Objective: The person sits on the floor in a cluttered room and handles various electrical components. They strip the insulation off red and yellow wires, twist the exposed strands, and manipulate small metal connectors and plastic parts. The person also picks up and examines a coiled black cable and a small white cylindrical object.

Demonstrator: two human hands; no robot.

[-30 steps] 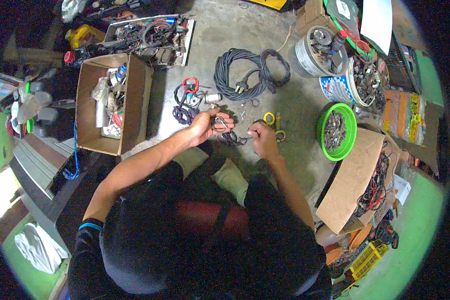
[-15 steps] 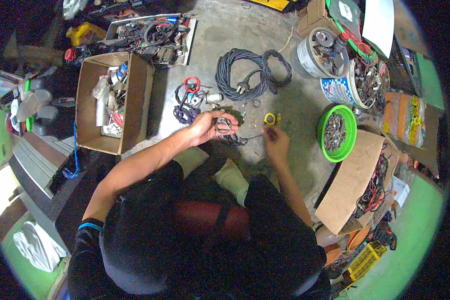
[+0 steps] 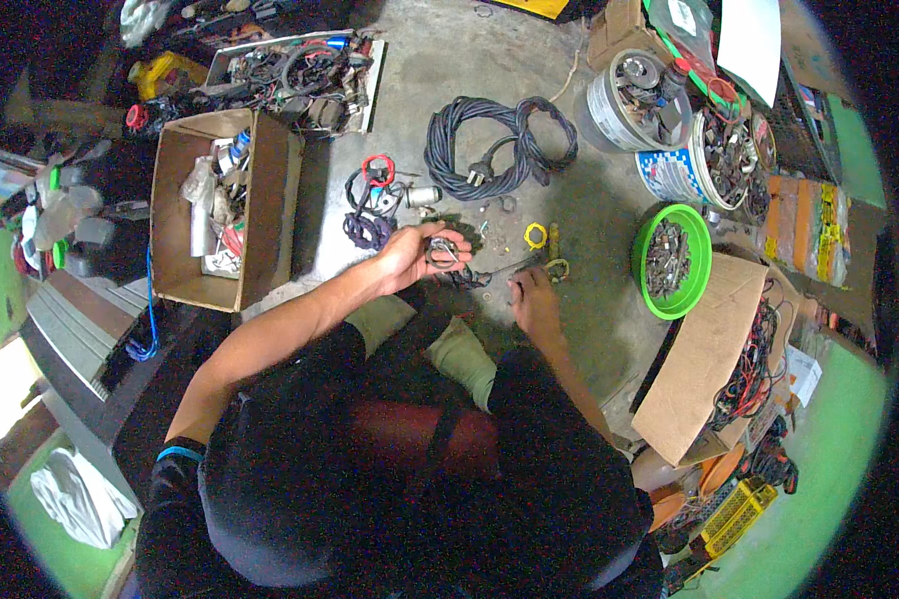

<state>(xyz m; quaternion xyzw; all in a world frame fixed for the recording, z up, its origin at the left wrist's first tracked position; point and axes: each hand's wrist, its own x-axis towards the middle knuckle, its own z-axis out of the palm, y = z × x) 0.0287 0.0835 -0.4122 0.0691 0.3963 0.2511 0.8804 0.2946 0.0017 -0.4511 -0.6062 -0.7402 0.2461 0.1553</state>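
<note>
My left hand (image 3: 415, 258) is turned palm up, its fingers curled round some small metal parts (image 3: 443, 250), one of them ring-like. Low over the floor to its right is my right hand (image 3: 537, 304), fingers bent down in a pinch; anything between them is too small to make out. A dark tangle of wire (image 3: 466, 280) lies between the hands. Just beyond the right hand are a yellow ring (image 3: 535, 236) and a duller yellowish loop (image 3: 557, 270). Past the left hand lie a purple-black cord bundle (image 3: 368, 232) and a silver cylindrical part (image 3: 424, 196).
A coiled black cable with a plug (image 3: 449, 180) lies ahead. On the left stand a cardboard box (image 3: 195, 270) and a tray of parts (image 3: 378, 85). On the right are a green basin (image 3: 704, 255) of small metal pieces, buckets (image 3: 601, 115) and a box of wires (image 3: 684, 369).
My right hand has moved slightly left and nearer to me, uncovering the dull yellowish loop. My left hand stays nearly in place, still holding the metal parts.
</note>
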